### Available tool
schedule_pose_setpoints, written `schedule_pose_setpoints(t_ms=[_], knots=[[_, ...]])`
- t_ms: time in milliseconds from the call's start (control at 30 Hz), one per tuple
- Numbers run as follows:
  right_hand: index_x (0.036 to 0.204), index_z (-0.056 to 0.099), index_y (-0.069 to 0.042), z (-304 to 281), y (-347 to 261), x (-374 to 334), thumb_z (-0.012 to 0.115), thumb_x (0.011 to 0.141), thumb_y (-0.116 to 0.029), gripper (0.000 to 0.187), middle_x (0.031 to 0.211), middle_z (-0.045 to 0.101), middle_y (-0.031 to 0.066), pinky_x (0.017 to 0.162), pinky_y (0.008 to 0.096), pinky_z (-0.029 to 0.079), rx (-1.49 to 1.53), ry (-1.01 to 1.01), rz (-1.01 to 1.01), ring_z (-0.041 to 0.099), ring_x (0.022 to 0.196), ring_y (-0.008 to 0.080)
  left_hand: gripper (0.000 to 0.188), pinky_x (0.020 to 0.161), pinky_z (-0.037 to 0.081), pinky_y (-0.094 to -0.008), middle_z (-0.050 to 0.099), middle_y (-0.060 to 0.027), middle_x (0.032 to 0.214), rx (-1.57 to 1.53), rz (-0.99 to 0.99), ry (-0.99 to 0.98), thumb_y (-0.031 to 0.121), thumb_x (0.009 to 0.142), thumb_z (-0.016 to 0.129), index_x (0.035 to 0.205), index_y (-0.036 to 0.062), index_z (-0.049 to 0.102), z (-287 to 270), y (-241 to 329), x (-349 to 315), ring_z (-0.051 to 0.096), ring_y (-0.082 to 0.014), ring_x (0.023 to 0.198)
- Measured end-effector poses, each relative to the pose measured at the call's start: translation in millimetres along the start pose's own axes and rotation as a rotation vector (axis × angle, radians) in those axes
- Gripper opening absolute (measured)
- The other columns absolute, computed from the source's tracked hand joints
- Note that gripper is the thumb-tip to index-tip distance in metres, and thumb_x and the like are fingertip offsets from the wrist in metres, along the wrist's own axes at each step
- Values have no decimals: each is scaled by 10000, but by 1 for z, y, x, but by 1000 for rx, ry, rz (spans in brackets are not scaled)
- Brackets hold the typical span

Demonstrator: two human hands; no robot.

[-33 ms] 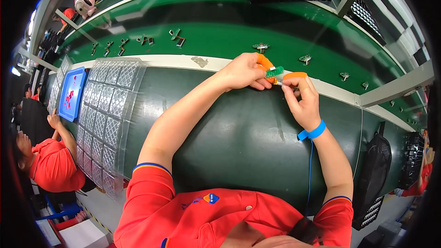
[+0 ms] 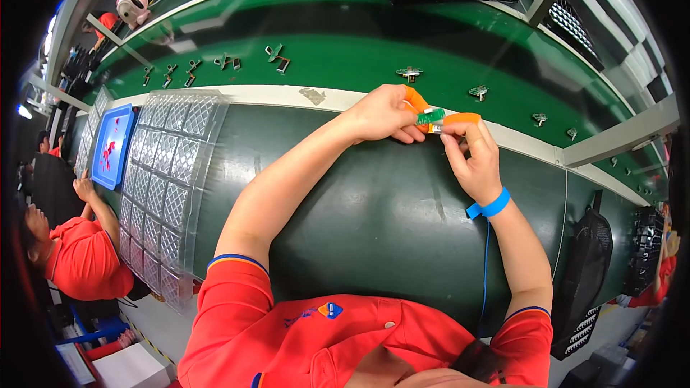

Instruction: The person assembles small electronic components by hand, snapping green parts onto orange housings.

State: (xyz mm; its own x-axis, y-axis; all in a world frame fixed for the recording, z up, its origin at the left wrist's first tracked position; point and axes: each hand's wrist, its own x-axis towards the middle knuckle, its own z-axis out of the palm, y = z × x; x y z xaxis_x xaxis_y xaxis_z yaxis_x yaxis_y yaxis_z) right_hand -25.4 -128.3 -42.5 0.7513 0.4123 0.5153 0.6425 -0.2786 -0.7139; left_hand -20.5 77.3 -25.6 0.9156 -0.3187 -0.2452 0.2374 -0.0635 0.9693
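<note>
My left hand (image 2: 379,113) pinches a small green circuit board (image 2: 432,116) at its left end, above the far edge of the dark green mat (image 2: 374,208). Just below the board shows a small silver-and-yellow part (image 2: 435,129); whether it is joined to the board I cannot tell. My right hand (image 2: 474,154) has thumb and fingers closed at the right end of that part. Orange covers sit on some fingers of both hands. A blue band (image 2: 491,206) with a thin blue cord circles my right wrist.
Beyond a pale rail, a green conveyor belt (image 2: 323,29) carries several small board assemblies (image 2: 278,59). To the left are clear plastic trays (image 2: 162,172), a blue tray (image 2: 100,178) with red bits, and a co-worker in a red shirt (image 2: 86,259). A black bag (image 2: 586,251) lies right.
The circuit board has tilted slightly, now lying more level, and the silver-and-yellow part beneath it shows more. My left hand has shifted very slightly; the right is nearly still.
</note>
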Motion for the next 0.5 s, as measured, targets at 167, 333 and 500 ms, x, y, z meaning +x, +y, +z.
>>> schedule_pose_setpoints(t_ms=[167,333,500], knots=[[864,576,-11,-2,8,-1,626,773,62,127,868,580,79,524,250,435,-172,-17,-230,550,641,161,242,695,564,-288,641,-166,931,78,-31,-74,22,849,475,1067,-78,506,10,1,-2,670,-198,811],[857,569,-8,-2,7,0,624,757,76,142,876,589,91,542,273,448,-196,-37,-262,555,645,187,246,706,562,-278,643,-168,947,82,-39,-94,35,865,476,1082,-78,501,12,-2,-3,670,-190,810],[859,563,-7,-4,10,-1,623,751,81,152,875,592,97,557,277,454,-224,-59,-279,556,646,199,265,721,560,-271,643,-166,965,88,-34,-115,53,880,471,1111,-74,496,13,-3,-3,670,-184,816]])
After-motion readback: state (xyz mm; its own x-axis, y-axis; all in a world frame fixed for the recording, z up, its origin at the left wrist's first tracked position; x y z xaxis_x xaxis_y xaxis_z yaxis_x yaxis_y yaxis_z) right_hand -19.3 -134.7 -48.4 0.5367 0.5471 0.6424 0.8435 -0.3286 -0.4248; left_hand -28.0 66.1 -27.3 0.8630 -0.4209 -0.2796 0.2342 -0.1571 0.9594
